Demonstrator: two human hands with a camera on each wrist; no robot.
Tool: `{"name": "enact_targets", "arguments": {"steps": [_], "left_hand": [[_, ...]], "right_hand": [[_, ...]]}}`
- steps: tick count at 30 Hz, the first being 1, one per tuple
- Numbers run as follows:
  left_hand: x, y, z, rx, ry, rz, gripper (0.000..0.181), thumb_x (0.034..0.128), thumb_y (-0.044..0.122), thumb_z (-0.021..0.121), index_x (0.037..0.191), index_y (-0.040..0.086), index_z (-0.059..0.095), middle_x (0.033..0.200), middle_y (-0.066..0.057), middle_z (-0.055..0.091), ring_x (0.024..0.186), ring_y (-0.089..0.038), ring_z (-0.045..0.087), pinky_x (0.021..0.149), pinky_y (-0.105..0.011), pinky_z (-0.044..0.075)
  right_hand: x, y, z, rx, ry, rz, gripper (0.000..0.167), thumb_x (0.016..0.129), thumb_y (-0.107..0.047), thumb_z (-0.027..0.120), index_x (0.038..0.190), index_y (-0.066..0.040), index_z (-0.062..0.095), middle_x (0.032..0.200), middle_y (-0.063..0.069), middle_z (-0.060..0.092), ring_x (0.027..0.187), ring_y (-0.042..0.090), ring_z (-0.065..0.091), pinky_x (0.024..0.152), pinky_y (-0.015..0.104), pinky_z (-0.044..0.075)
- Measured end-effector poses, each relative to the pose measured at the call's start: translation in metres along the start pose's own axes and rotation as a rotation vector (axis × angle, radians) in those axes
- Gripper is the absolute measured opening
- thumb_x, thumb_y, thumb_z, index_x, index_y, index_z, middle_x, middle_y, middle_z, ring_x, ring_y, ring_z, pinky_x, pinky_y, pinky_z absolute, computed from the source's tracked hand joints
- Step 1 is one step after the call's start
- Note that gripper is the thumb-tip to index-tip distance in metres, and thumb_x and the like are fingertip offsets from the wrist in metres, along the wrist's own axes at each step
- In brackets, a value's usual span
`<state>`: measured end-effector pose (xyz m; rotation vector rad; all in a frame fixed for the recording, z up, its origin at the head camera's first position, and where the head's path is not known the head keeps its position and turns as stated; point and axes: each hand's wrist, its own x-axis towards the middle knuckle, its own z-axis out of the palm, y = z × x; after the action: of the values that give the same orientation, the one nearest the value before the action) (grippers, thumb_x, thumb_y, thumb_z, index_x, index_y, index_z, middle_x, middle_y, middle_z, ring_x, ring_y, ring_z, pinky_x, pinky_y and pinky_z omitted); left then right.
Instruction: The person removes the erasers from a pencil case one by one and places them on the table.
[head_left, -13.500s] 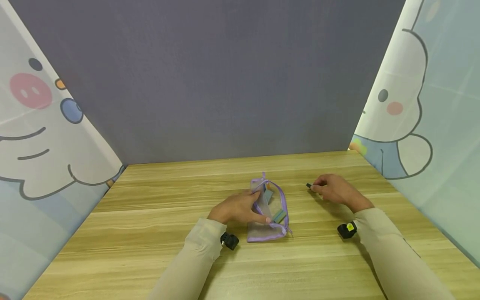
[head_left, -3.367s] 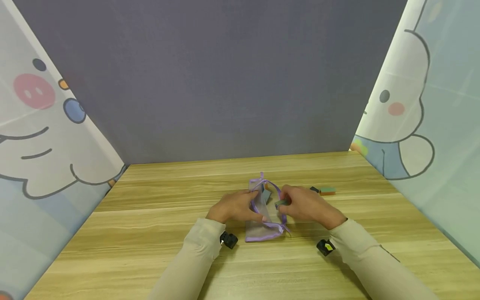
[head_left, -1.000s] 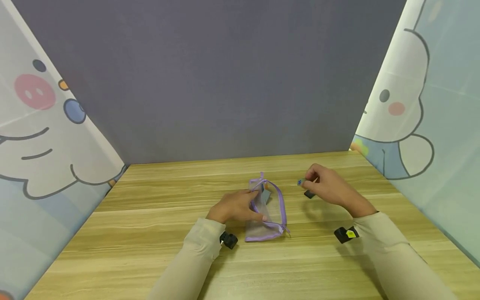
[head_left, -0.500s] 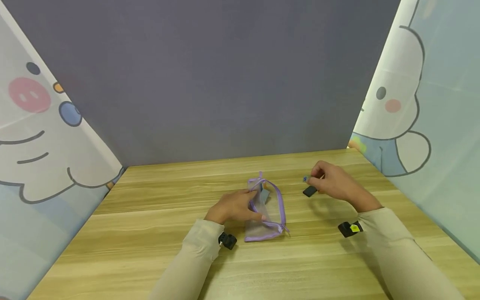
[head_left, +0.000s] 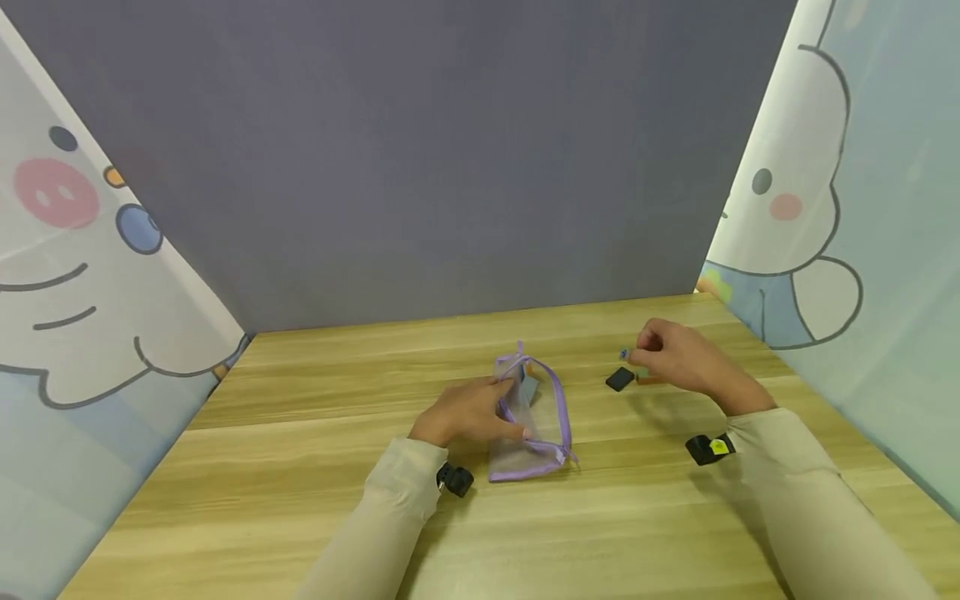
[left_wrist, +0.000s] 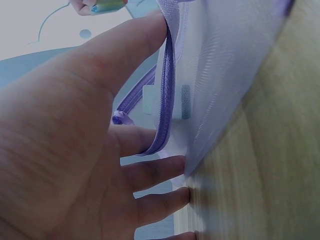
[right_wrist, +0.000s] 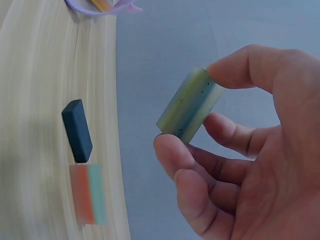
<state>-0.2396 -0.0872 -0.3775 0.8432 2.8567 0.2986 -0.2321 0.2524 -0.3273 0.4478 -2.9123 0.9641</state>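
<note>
Right hand (head_left: 678, 357): fingers pinch green-and-blue block (right_wrist: 187, 106) above bench (head_left: 255, 467); dark block (head_left: 620, 379) and orange-and-green block (right_wrist: 87, 194) lie below them. Left hand (head_left: 471, 412): fingers spread against mesh pouch (head_left: 517, 458).

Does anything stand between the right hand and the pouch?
On the table, the black block lies between the right hand and the pouch, with the orange block beside it. The hand is raised, so it could probably pass over both.

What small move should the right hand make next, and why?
Probably lower the striped block onto the table: the right hand pinches it in the air, near the black block and the orange-and-green block, which lie there.
</note>
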Motion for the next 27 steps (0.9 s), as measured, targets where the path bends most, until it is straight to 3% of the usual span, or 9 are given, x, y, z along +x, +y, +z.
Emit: {"name": "enact_targets", "arguments": {"steps": [11, 18, 27], "left_hand": [[0.003, -0.002, -0.002, -0.005, 0.005, 0.022, 0.103, 0.0802, 0.077, 0.062, 0.159, 0.018, 0.032, 0.156, -0.006, 0.041, 0.137, -0.024, 0.046, 0.101, -0.047, 0.045], [0.003, 0.0, -0.003, -0.016, 0.008, 0.024, 0.101, 0.0806, 0.075, 0.064, 0.159, 0.018, 0.033, 0.157, -0.005, 0.039, 0.138, -0.024, 0.044, 0.105, -0.047, 0.043], [0.001, 0.0, -0.003, -0.021, 0.002, 0.009, 0.101, 0.0814, 0.073, 0.065, 0.159, 0.018, 0.032, 0.157, -0.005, 0.04, 0.138, -0.025, 0.045, 0.103, -0.047, 0.044]], "right_hand": [[0.002, 0.013, -0.004, -0.048, -0.058, 0.007, 0.026, 0.096, -0.03, 0.063, 0.092, -0.006, 0.056, 0.081, 0.004, 0.058, 0.068, 0.018, 0.051, 0.062, 0.034, 0.042], [0.001, 0.021, -0.01, -0.039, -0.143, 0.07, 0.028, 0.098, -0.032, 0.058, 0.096, -0.004, 0.057, 0.088, 0.011, 0.065, 0.073, 0.022, 0.063, 0.063, 0.035, 0.046], [0.001, 0.032, -0.009, 0.002, -0.233, 0.143, 0.029, 0.099, -0.034, 0.055, 0.095, -0.006, 0.053, 0.086, 0.009, 0.061, 0.07, 0.023, 0.056, 0.058, 0.035, 0.044]]}}
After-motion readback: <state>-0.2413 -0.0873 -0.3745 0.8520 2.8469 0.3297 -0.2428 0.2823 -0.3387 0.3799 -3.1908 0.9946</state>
